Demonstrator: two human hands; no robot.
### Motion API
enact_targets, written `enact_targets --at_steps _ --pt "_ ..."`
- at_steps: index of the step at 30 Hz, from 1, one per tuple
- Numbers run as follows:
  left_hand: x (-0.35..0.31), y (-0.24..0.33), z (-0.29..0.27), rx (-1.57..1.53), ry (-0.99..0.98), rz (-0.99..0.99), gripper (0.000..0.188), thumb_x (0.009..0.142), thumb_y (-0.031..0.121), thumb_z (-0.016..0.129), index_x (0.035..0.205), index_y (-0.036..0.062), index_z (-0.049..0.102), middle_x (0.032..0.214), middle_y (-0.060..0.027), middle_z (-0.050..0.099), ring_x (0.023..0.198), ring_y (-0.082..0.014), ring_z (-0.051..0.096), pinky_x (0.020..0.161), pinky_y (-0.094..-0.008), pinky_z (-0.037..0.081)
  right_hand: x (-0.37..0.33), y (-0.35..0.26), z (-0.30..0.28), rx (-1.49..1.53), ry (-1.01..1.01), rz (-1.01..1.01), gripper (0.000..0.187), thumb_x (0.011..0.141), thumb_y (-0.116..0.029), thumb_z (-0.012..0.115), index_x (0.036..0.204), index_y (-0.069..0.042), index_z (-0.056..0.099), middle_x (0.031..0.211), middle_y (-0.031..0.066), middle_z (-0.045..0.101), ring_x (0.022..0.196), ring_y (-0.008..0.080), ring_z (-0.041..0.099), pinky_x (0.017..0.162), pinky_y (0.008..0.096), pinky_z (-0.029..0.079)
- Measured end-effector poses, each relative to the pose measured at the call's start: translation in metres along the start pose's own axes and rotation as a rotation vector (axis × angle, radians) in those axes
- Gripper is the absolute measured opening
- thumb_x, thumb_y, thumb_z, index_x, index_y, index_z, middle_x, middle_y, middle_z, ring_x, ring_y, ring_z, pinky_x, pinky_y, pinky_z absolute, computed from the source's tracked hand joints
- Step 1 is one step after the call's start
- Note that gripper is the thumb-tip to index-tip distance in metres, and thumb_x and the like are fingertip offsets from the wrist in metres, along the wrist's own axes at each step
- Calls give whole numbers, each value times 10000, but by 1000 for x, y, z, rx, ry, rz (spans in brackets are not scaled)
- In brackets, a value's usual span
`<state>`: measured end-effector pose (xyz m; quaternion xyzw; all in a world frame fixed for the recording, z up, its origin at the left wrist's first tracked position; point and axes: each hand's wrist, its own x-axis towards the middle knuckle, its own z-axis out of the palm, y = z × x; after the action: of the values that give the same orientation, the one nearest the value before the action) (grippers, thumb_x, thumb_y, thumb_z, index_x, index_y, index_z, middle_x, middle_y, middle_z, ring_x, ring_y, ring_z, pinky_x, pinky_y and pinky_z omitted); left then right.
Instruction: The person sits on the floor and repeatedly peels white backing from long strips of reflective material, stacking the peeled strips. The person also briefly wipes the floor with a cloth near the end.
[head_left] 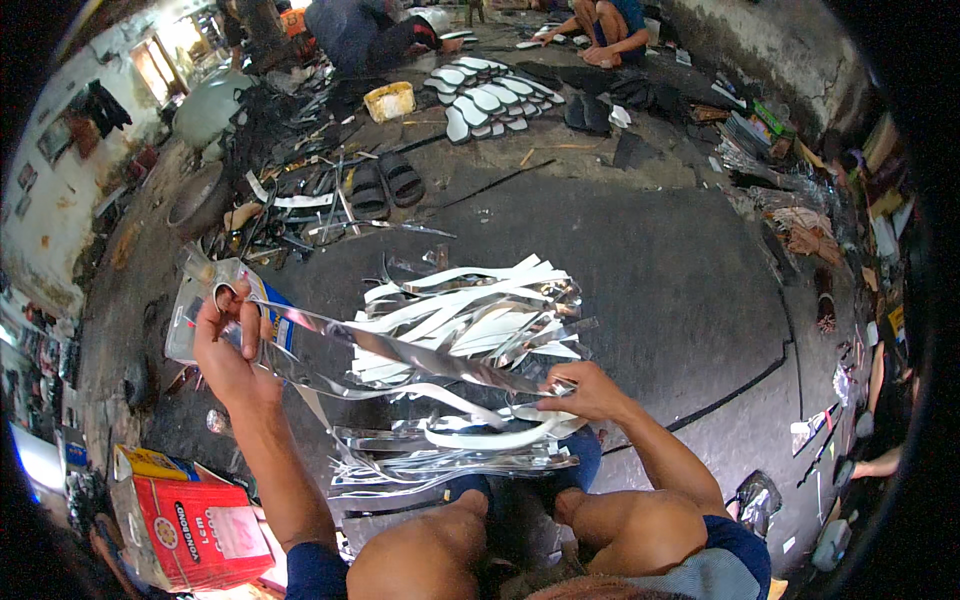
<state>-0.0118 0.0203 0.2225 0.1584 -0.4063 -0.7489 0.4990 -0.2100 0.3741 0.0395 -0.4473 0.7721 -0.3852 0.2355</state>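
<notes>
A long shiny silver strip (430,360) is stretched between my two hands, above the floor. My left hand (232,325) is closed on its left end, with the fingers curled. At the other end, my right hand (588,390) pinches the strip between thumb and fingers. Under and behind it lies a loose pile of white and silver strips (465,315). Closer to my knees, more silver strips (450,468) lie in a bundle, with a curved white strip (490,437) across them. A whitish plastic container (190,318) stands behind my left hand, partly covered by it.
A red carton (190,530) stands at the lower left. Farther off are black sandals (385,187), a yellow tub (389,101) and many white sole-shaped pieces (490,97). Two people (612,30) sit at the back. Scraps and tools line both sides.
</notes>
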Motion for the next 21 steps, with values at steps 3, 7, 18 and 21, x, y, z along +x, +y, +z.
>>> enact_targets --at_steps 3,7,18,21 --pt "10 -4 -23 -30 130 19 176 912 159 454 849 31 557 855 -91 630 432 -65 284 424 -216 252 -11 13 -17 -149 -75 189 325 732 -366 755 829 -76 643 753 127 628 720 273 608 677 375 464" --pt "26 -4 -31 -43 423 182 216 910 171 417 771 53 533 700 -56 581 428 -77 284 460 -216 329 -40 48 -39 5 -72 271 287 724 -306 773 810 -57 658 751 87 657 691 198 611 657 336 467" --pt "57 -18 -127 51 618 96 200 912 148 398 733 99 474 744 -43 616 415 -78 323 414 -220 311 -87 70 -87 354 -133 660 282 626 -209 845 796 -76 663 671 -55 593 642 57 496 556 238 384" --pt "53 -23 -139 11 665 55 184 900 129 420 727 100 476 728 -51 605 403 -83 307 413 -235 315 -87 61 -90 302 -221 740 278 661 -260 831 787 -70 670 659 -45 603 626 62 491 547 245 379"
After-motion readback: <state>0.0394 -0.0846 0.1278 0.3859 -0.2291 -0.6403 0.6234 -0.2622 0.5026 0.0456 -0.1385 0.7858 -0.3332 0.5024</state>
